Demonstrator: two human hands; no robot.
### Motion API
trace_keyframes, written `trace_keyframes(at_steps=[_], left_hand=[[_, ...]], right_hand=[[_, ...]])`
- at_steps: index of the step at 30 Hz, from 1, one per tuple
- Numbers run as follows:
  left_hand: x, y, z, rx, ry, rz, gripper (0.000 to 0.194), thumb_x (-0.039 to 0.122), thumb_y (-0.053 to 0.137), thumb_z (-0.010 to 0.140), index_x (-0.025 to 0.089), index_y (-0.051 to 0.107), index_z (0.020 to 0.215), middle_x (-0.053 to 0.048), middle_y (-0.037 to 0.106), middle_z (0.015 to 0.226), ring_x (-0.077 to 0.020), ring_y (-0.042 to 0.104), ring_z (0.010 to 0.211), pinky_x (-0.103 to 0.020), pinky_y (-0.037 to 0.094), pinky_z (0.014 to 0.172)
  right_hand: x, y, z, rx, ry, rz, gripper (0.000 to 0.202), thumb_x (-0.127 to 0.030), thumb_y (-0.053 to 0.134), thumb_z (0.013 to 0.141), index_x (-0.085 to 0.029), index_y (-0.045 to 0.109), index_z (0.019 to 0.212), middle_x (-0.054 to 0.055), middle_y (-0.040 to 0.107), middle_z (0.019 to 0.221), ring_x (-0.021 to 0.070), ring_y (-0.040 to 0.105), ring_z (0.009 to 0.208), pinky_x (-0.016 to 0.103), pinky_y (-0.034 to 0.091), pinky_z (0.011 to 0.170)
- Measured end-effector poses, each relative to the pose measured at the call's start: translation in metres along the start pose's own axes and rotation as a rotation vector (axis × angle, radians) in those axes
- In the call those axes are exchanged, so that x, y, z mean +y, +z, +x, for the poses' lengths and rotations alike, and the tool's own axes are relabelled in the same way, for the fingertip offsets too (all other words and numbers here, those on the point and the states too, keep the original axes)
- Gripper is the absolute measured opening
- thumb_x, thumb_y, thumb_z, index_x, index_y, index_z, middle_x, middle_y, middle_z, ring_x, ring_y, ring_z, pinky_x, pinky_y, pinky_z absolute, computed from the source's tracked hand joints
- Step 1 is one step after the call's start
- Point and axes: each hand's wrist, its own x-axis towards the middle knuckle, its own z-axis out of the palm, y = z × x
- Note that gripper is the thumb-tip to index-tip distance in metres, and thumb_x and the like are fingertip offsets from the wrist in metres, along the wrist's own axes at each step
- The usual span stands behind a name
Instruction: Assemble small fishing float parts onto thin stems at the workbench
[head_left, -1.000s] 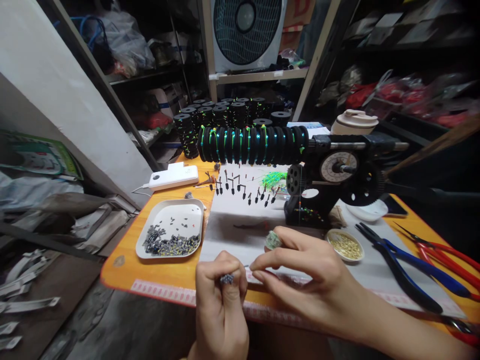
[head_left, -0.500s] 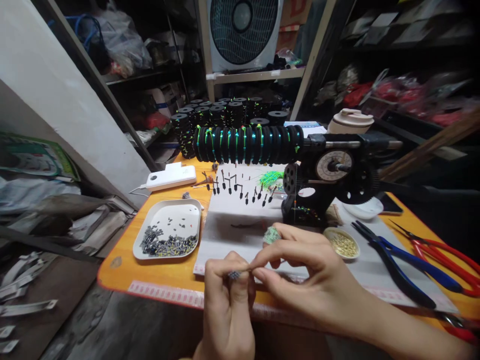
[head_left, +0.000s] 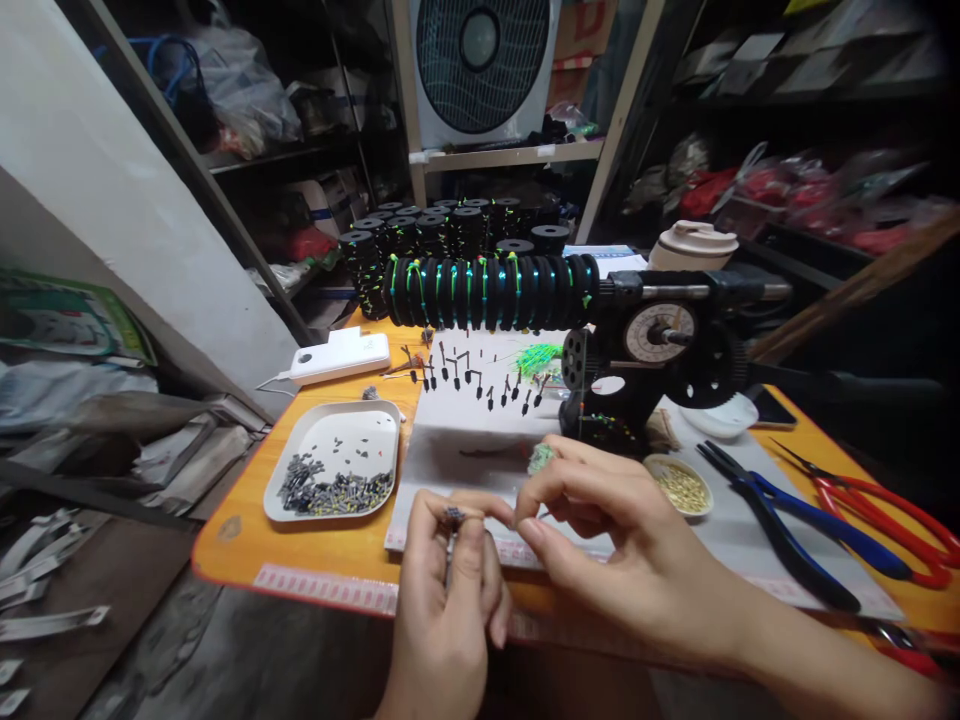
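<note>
My left hand is closed, pinching a small dark grey bundle between thumb and index finger. Above the board's near edge, my right hand bends over toward it, its thumb and index tips close to the left fingertips. Whether anything fine runs between those tips is too small to tell. A pale green clump is tucked in the bent fingers of my right hand. To the left lies a white tray with many small grey, black and yellow pieces. A small bowl of gold bits is right of my right hand.
A black winding machine carries a row of black spools with green and blue strands. Blue-handled pliers and red-handled pliers lie at right. A white power bank sits back left; more black spools stand behind.
The grey bundle has risen slightly to the left in my left hand, and a left finger now reaches toward my right fingertips. My right hand still keeps the green clump.
</note>
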Motion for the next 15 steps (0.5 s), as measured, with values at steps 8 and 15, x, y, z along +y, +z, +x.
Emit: trace_keyframes(at_steps=[8,15], left_hand=[[-0.001,0.002,-0.004,-0.145,-0.193,-0.132,0.038,0.054,0.064,0.089,0.023,0.043,0.084,0.011,0.034,0.06,-0.0034,0.018,0.046,-0.013,0.019,0.043],[-0.007,0.006,-0.011,0.011,-0.066,0.022,0.029,0.046,0.064,0.092,0.021,0.05,0.084,0.003,0.047,0.072,-0.0083,0.04,0.058,-0.016,0.033,0.049]], right_hand=[[0.01,0.003,-0.001,0.048,0.02,-0.03,0.011,-0.022,0.066,0.092,-0.025,0.075,0.087,-0.002,0.051,0.068,0.0131,0.044,0.066,0.025,0.033,0.057],[0.007,0.006,-0.002,0.066,-0.03,-0.058,0.012,-0.016,0.065,0.09,-0.02,0.076,0.085,-0.001,0.051,0.066,0.0135,0.048,0.066,0.025,0.036,0.056]])
